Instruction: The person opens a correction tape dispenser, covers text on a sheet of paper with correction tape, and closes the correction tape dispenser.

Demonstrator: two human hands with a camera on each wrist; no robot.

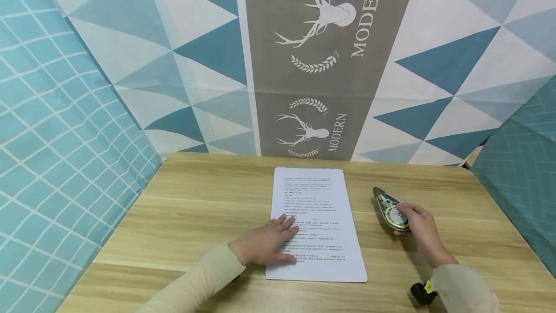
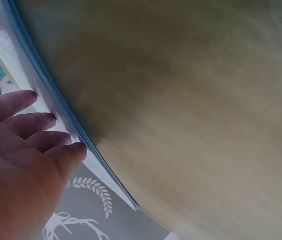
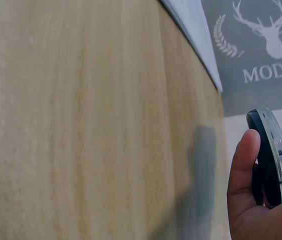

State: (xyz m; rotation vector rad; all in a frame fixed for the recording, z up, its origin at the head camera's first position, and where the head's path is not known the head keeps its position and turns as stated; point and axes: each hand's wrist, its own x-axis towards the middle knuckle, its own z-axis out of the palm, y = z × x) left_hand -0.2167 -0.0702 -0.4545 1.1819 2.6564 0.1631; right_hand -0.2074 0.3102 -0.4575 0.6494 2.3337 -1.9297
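A stack of printed paper (image 1: 319,235) lies on the wooden table, its lines of text facing up. My left hand (image 1: 267,241) rests over the stack's left side with fingers spread. In the left wrist view, that hand's fingers (image 2: 43,120) reach out at the paper edge (image 2: 76,120). To the right of the paper, my right hand (image 1: 419,228) holds a correction tape (image 1: 390,210) between thumb and fingers. The tape has a clear and green body, and its dark tip points away from me, toward the upper left. In the right wrist view the correction tape (image 3: 273,155) appears edge-on, raised off the table.
The wooden table (image 1: 195,206) extends on both sides of the paper. A patterned cloth (image 1: 304,76) with deer heads and triangles hangs behind it. Blue tiled sheets (image 1: 56,124) flank the sides. A small black device (image 1: 421,294) sits at the right sleeve.
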